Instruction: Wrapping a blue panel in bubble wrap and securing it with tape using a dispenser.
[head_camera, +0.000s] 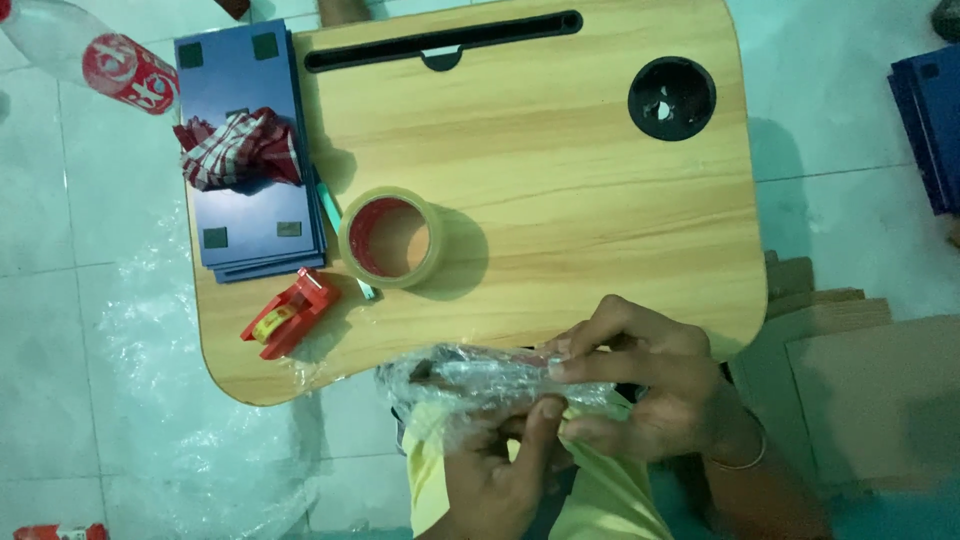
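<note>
Gripping a plastic-wrapped bundle (480, 378) between both closed hands, I pinch its near end with my right hand (640, 390) while my left hand (500, 470) holds underneath, its long axis running sideways just before the wooden lap table (560, 200).

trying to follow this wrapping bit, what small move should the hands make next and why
Probably press the loose plastic wrap flat against the item with the left hand while the right hand keeps pinching its end. The wrap looks crumpled and bunched between both hands at the near edge of the wooden table, and the tape roll lies untouched further away on the table.
</note>
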